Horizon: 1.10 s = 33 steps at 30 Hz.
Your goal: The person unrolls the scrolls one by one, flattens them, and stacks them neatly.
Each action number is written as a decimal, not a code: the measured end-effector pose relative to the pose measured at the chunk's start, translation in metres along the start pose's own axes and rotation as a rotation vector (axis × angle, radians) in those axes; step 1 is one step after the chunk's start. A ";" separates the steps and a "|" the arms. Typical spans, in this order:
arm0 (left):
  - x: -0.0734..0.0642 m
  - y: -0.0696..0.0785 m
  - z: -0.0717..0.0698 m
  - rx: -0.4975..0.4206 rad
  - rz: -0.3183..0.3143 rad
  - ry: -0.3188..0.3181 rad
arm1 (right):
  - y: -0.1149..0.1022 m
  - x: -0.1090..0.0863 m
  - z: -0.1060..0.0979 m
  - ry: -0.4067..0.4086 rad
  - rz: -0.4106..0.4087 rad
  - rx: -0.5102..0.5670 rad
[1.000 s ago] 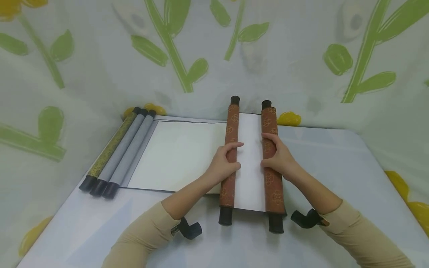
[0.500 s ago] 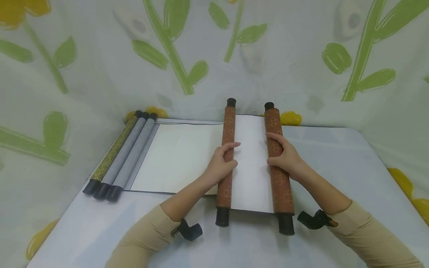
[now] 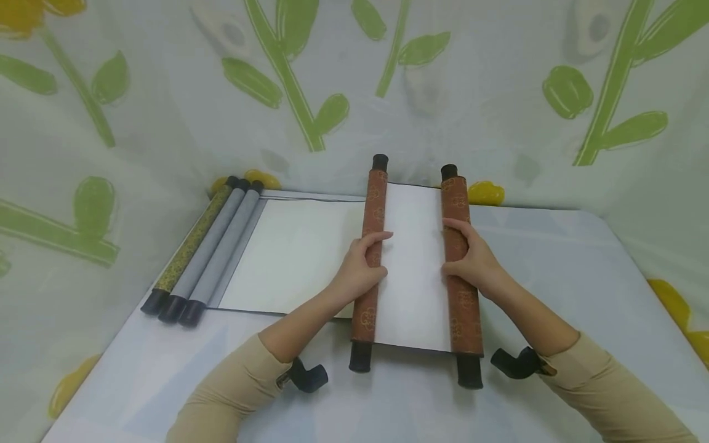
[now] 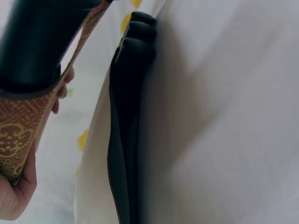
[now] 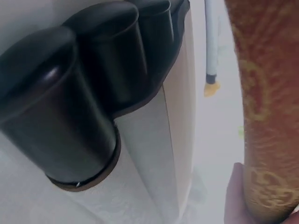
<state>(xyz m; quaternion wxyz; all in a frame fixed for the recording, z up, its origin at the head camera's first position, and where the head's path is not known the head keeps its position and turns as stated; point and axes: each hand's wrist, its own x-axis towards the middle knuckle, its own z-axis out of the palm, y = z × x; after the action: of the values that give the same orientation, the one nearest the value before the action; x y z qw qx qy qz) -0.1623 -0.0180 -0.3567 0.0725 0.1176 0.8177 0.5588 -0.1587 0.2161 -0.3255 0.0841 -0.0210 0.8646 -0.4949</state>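
Observation:
A hanging scroll with brown, gold-patterned rolls and black end knobs is partly unrolled in the head view, a white strip of paper (image 3: 414,264) showing between them. My left hand (image 3: 357,267) grips the left brown roll (image 3: 365,320), thumb and forefinger on its inner side. The right brown roll (image 3: 465,320) is gripped the same way by my right hand (image 3: 476,261). Close up, a black knob (image 4: 35,46) and gold-patterned brown fabric (image 4: 18,135) fill the upper left of the left wrist view. The right wrist view has brown fabric (image 5: 268,107) with a fingertip (image 5: 235,193) against it.
Another white sheet (image 3: 299,252) lies open on the table (image 3: 543,277), running behind the left brown roll. Three rolls with black ends lie at its left: one yellow-patterned roll (image 3: 194,243) and two grey rolls (image 3: 228,243). A leaf-printed cloth (image 3: 487,117) hangs behind the table.
The two brown rolls have moved apart, the left one leftward and the right one rightward. The white strip between them is wider. Both hands have kept their grips.

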 end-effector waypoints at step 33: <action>0.003 -0.006 -0.018 0.022 -0.021 0.002 | 0.009 0.002 -0.011 0.039 0.014 -0.037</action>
<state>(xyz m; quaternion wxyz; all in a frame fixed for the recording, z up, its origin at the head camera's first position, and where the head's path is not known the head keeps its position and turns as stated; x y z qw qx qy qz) -0.1700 -0.0354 -0.3561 0.0764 0.1092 0.8251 0.5490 -0.1623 0.2293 -0.3282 0.0701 -0.0067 0.8753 -0.4784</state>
